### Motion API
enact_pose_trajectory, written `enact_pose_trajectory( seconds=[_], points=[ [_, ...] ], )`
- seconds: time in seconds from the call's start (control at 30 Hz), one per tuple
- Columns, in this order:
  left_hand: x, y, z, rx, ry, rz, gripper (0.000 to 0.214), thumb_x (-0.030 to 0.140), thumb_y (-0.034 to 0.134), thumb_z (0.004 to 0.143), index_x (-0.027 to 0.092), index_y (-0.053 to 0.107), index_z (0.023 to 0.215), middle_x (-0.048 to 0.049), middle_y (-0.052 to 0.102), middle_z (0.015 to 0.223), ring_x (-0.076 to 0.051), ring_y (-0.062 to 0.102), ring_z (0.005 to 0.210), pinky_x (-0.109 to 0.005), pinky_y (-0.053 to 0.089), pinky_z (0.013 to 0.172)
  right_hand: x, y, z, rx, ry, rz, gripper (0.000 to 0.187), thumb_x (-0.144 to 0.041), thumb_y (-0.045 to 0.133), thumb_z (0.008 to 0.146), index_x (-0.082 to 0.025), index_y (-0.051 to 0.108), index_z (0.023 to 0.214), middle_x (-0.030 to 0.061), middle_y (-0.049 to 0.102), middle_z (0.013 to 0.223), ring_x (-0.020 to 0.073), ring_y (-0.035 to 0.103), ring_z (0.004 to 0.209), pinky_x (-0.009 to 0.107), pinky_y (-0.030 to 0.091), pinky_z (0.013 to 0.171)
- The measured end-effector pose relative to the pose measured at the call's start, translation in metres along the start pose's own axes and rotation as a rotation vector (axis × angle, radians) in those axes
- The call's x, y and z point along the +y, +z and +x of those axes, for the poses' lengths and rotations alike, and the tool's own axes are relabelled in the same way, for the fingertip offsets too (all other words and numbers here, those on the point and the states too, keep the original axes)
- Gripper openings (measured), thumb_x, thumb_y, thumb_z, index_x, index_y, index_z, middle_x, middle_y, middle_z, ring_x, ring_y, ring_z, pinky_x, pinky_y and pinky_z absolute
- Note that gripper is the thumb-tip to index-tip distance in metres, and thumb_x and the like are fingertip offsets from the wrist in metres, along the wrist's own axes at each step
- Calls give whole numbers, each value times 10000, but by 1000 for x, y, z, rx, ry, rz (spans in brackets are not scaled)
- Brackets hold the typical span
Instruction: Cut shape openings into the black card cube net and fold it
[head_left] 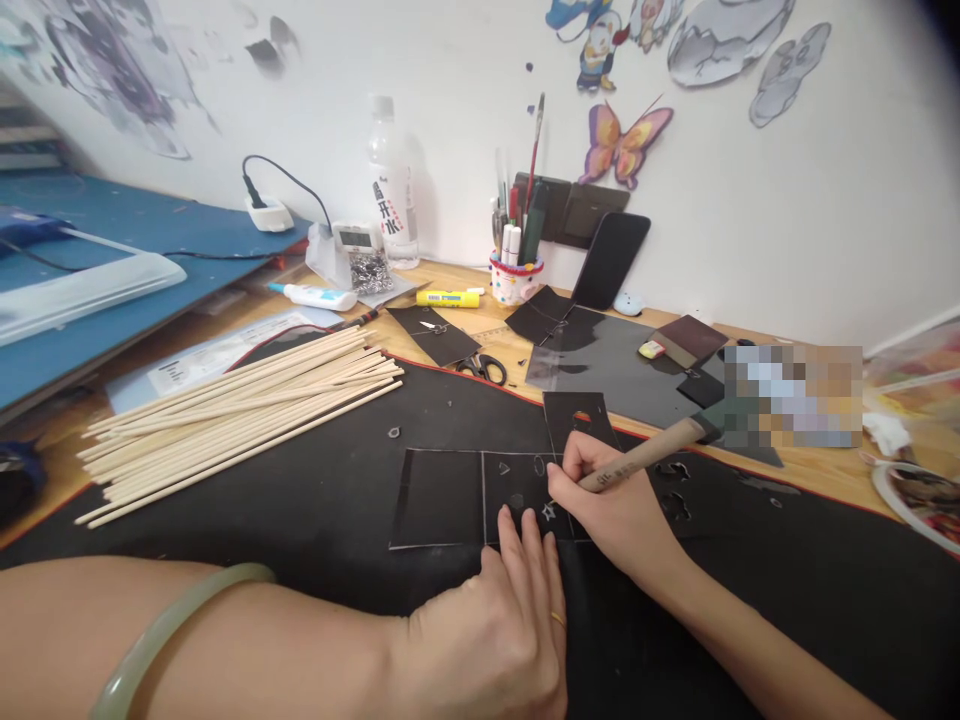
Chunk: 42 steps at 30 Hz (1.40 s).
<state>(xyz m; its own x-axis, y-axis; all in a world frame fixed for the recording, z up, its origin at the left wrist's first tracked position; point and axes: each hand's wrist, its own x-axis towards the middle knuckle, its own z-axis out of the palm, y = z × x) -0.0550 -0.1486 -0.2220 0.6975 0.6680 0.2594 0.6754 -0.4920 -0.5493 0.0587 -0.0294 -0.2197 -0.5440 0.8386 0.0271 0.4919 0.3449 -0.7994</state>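
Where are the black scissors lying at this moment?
In the head view, the scissors lie near the centre on the wooden desk, just past the far edge of the black mat, beside a black card piece and beyond the right hand.

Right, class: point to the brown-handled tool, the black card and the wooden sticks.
brown-handled tool (645, 455): head view, middle of its handle.
black card (442, 497): head view, bare left panel.
wooden sticks (240, 415): head view, middle of the bundle.

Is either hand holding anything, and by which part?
The right hand grips a brown-handled tool low on its handle, near the tip, like a pen. The left hand holds nothing; its fingers press flat on the black paper.
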Motion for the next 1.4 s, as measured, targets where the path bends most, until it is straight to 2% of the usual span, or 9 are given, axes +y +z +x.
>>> enact_pose_trajectory(
  seconds=[0.27,0.53,0.77,0.97,1.17,1.4],
  points=[
    [-1,0,2,-13,0,7,384,148,342,816,-47,551,1073,-239,620,986,-330,627,841,-298,505,533,0,0,-1,-32,7,3,286,-179,490,712,-207,267,535,-73,255,468,82,254,449,229,224,435],
    [-4,-1,2,7,21,14,385,165,333,819,-27,571,1052,-213,641,955,-309,639,815,-295,501,521,-3,2,1,-51,-57,-28,291,-137,467,696,-205,234,534,-75,234,477,76,242,452,223,218,436],
    [1,1,6,30,-95,94,327,134,407,750,65,633,976,-99,681,917,-198,658,781,-222,477,542,3,5,0,-13,-38,-63,293,-122,441,671,-207,192,543,-71,259,493,78,261,465,225,237,457],
    [2,6,3,-3,-67,137,356,129,383,733,100,630,988,-64,678,948,-156,658,769,-212,461,539,5,5,1,-15,5,-61,276,-115,430,651,-210,193,548,-67,282,498,85,282,476,230,251,466],
    [1,6,3,12,-76,115,359,114,394,718,83,628,988,-80,675,949,-173,658,784,-213,458,518,6,3,3,-23,-18,-76,281,-106,439,645,-210,200,540,-68,265,486,87,272,473,233,237,460],
    [2,3,2,-13,-61,96,363,135,387,732,71,619,1003,-93,674,950,-156,659,767,-198,481,564,10,-4,5,-142,-103,-46,283,-114,439,698,-208,213,554,-71,275,501,81,263,474,227,236,457]
  ],
)
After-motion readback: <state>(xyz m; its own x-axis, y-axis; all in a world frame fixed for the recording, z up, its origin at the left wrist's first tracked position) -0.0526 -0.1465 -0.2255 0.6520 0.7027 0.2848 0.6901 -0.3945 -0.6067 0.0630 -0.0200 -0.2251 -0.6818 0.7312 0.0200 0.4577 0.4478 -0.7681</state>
